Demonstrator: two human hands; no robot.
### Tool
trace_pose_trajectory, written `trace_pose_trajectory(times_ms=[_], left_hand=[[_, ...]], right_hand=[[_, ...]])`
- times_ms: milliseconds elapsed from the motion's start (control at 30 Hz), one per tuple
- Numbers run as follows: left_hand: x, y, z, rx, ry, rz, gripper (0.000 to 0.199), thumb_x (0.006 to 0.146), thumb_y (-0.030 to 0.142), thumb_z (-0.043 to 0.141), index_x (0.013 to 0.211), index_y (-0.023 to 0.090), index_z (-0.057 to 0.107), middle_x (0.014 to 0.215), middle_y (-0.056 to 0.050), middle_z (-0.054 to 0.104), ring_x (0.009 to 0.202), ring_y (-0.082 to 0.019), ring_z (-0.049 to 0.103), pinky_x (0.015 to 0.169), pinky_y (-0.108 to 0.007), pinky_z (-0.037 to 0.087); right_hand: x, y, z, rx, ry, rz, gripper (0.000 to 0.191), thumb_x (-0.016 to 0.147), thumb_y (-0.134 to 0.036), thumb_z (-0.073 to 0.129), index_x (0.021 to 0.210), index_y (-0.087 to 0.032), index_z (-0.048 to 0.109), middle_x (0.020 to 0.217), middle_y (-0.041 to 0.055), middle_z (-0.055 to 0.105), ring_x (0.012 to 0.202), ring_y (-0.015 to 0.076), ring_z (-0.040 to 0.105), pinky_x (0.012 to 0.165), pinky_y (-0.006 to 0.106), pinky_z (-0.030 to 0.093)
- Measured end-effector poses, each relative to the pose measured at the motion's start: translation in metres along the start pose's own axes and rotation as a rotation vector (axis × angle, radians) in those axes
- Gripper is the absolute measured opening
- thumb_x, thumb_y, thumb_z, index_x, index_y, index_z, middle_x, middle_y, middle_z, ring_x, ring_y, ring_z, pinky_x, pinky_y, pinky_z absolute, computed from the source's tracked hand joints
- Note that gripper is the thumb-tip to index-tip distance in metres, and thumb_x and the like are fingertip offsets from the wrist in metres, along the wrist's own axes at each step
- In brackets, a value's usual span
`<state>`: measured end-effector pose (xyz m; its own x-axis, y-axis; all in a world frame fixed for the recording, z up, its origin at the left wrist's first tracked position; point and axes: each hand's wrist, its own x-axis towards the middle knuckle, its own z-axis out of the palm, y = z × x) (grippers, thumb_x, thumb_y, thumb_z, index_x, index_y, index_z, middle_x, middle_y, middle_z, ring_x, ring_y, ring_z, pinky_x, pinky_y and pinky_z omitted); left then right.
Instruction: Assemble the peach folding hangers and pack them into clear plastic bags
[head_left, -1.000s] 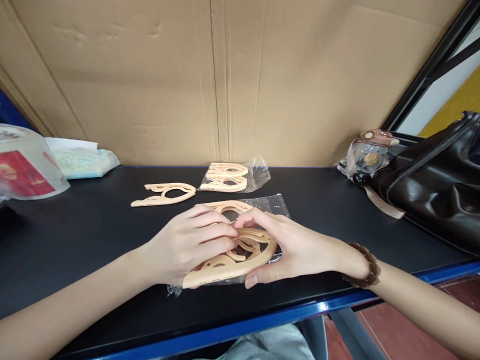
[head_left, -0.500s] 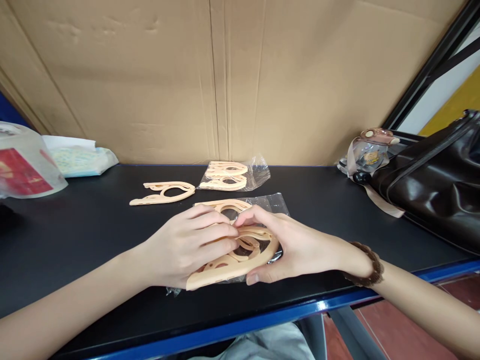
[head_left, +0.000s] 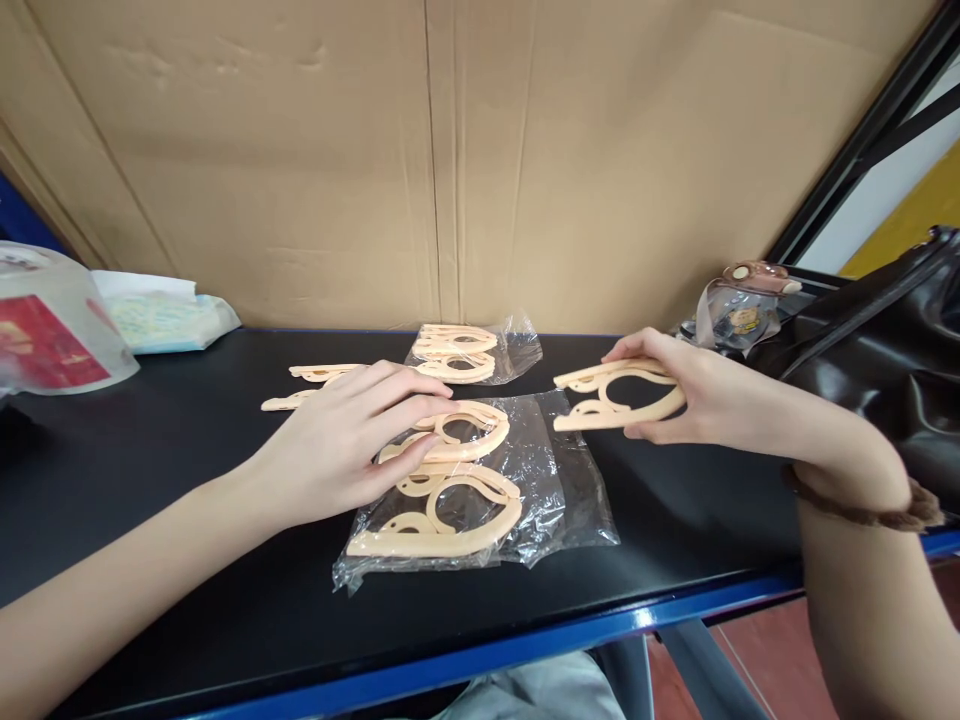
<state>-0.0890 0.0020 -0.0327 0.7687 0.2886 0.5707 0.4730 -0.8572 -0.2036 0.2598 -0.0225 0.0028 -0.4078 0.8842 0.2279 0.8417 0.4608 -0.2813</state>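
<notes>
My right hand [head_left: 675, 390] grips a beige folding hanger [head_left: 652, 408] by its curved end, at the right of the bag. A clear plastic bag [head_left: 540, 470] lies at the middle of the table with two folded hangers in it; the nearer hanger [head_left: 450, 545] shows whole through the film. Over the bag's left side rests my left hand [head_left: 360, 430], fingers stretched out and hiding part of the farther hanger [head_left: 480, 440]. Behind it, a loose folded hanger [head_left: 319, 372] is partly covered by that hand. Farther back lies another bag of hangers [head_left: 457, 345].
The black table [head_left: 247, 600] has a blue front edge [head_left: 525, 648]. A tall cardboard sheet [head_left: 300, 180] backs it. A plastic tub [head_left: 60, 320] and a tissue pack [head_left: 165, 318] stand left. On the right are a clear bottle [head_left: 739, 312] and a black leather bag [head_left: 862, 370].
My right hand has moved right, carrying a folded hanger away from over the bag. My left hand has shifted up and left, and its fingers have straightened. The bagged hangers now show more fully.
</notes>
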Motion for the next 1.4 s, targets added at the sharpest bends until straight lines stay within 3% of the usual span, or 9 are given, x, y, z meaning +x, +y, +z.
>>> trace_pose_trajectory(times_ms=[167,333,633,867,1000,1133,1267,1400], left_hand=[[0.0,0.003,0.004,-0.15,-0.246,-0.071,0.04,0.097,0.031,0.048,0.136,0.026,0.05,0.138,-0.006,0.054,0.124,-0.022,0.051,0.1,-0.039,0.043],[-0.003,0.0,0.013,-0.341,-0.376,-0.122,0.042,0.1,0.035,0.04,0.141,0.028,0.046,0.148,-0.004,0.046,0.138,-0.021,0.038,0.111,-0.041,0.035],[-0.01,0.001,0.018,-0.409,-0.369,-0.241,0.043,0.101,0.04,0.034,0.143,0.033,0.041,0.152,-0.005,0.039,0.14,-0.026,0.034,0.112,-0.05,0.031],[-0.014,0.0,0.021,-0.404,-0.366,-0.282,0.046,0.101,0.046,0.033,0.144,0.032,0.039,0.153,-0.005,0.037,0.141,-0.026,0.031,0.112,-0.051,0.029],[-0.012,-0.004,0.019,-0.435,-0.441,-0.265,0.053,0.097,0.051,0.039,0.146,0.032,0.035,0.156,-0.005,0.032,0.143,-0.027,0.026,0.113,-0.051,0.026],[-0.009,-0.004,0.014,-0.431,-0.511,-0.277,0.058,0.095,0.054,0.042,0.147,0.032,0.032,0.157,-0.004,0.029,0.144,-0.027,0.022,0.115,-0.05,0.023],[-0.001,0.008,0.006,-0.373,-0.469,-0.323,0.06,0.092,0.056,0.048,0.145,0.03,0.036,0.154,-0.005,0.035,0.141,-0.029,0.028,0.113,-0.048,0.025],[0.011,0.034,0.002,-0.338,-0.334,-0.213,0.045,0.085,0.053,0.061,0.122,0.028,0.057,0.135,-0.003,0.055,0.127,-0.027,0.043,0.105,-0.042,0.033]], right_hand=[[-0.003,-0.016,0.002,0.032,-0.231,-0.049,0.051,0.069,-0.029,0.07,0.115,-0.024,0.049,0.115,0.0056,0.06,0.101,0.0247,0.059,0.082,0.035,0.049],[-0.003,-0.029,0.005,0.162,-0.313,-0.149,0.053,0.071,-0.029,0.07,0.12,-0.025,0.049,0.118,0.0037,0.059,0.106,0.0236,0.058,0.089,0.035,0.046],[0.004,-0.037,0.023,0.285,-0.325,-0.19,0.054,0.071,-0.034,0.075,0.118,-0.025,0.051,0.118,0.0024,0.058,0.109,0.0227,0.055,0.093,0.034,0.044],[0.008,-0.042,0.035,0.293,-0.35,-0.14,0.058,0.071,-0.038,0.076,0.119,-0.024,0.046,0.117,0.0022,0.057,0.105,0.0206,0.055,0.086,0.03,0.045],[0.008,-0.041,0.035,0.268,-0.331,-0.121,0.054,0.072,-0.032,0.072,0.119,-0.024,0.047,0.117,0.0024,0.058,0.103,0.0209,0.057,0.084,0.03,0.045],[0.007,-0.044,0.034,0.262,-0.284,-0.139,0.055,0.072,-0.036,0.074,0.118,-0.025,0.047,0.121,0.0022,0.057,0.106,0.0212,0.056,0.086,0.03,0.044],[0.008,-0.046,0.035,0.307,-0.311,-0.188,0.058,0.071,-0.043,0.076,0.118,-0.025,0.048,0.121,0.0019,0.057,0.105,0.0203,0.057,0.086,0.03,0.045],[0.008,-0.044,0.038,0.302,-0.276,-0.2,0.06,0.071,-0.045,0.076,0.12,-0.026,0.046,0.118,0.0013,0.058,0.103,0.0199,0.057,0.084,0.03,0.045]])
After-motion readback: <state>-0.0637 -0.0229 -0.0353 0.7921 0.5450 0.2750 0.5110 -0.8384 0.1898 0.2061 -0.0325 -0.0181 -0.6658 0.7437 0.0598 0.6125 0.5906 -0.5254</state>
